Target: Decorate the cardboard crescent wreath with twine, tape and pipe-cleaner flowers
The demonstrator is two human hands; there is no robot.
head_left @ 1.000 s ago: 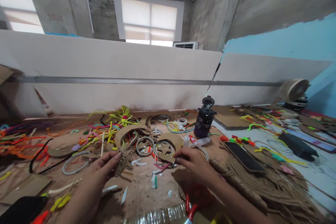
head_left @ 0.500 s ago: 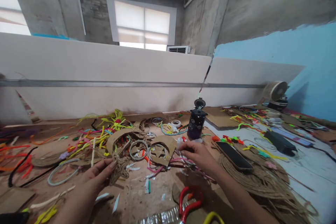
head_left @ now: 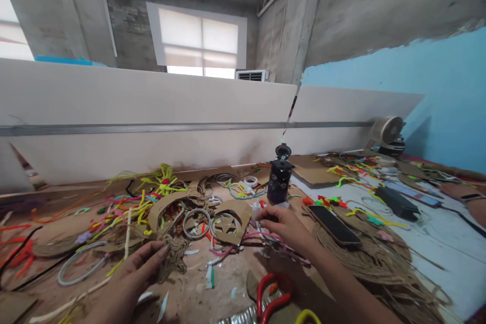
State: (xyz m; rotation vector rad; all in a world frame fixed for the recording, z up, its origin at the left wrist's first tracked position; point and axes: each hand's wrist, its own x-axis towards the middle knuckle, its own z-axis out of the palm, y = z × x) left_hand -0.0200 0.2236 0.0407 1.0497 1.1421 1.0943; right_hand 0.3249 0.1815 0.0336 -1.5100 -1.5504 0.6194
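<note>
My left hand (head_left: 146,260) pinches the edge of a star wrapped in brown jute twine (head_left: 173,258), held low over the table. My right hand (head_left: 284,225) is closed, with thumb and fingertips at a small white bottle with a red part (head_left: 256,209); the fingers partly hide it. Between the hands lie a cut cardboard ring piece (head_left: 232,207), a small cardboard star (head_left: 227,225) and a silvery ring (head_left: 196,224). Pink pipe cleaners (head_left: 261,235) lie under my right hand.
Red-handled scissors (head_left: 274,304) lie at the front. A dark bottle with its lid up (head_left: 279,182) stands behind my right hand. To the right are a phone (head_left: 334,225) and coiled twine (head_left: 364,263). Another person's wrist (head_left: 474,202) shows at the right edge.
The view has turned slightly right, so everything sits a little further left. Both hands keep nearly the same pose. Another person's arm has come into view at the right edge.
</note>
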